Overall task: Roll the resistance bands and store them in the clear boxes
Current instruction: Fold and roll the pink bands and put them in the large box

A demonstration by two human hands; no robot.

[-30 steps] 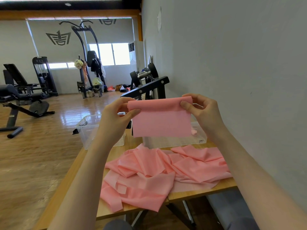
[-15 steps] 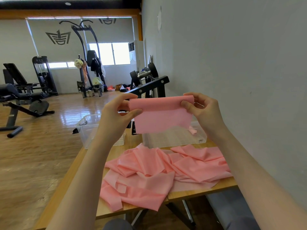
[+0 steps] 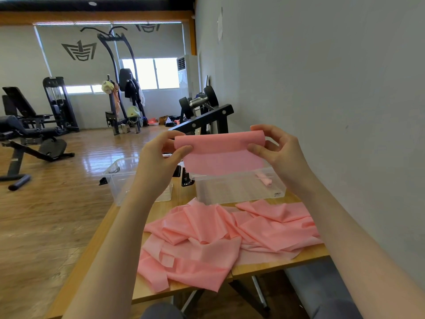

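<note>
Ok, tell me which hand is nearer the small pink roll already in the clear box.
Right hand: just above-left of the roll. Left hand is across the box.

Hanging band [image 3: 220, 155] flap shorter; top edge rolled further.

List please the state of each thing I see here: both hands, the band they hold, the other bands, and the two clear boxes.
left hand: pinches the band's left end
right hand: pinches its right end
held band: partly rolled at the top, tail hanging
loose bands: unrolled, heaped on the table
right clear box: open, one rolled band inside
left clear box: open, contents unclear
</note>
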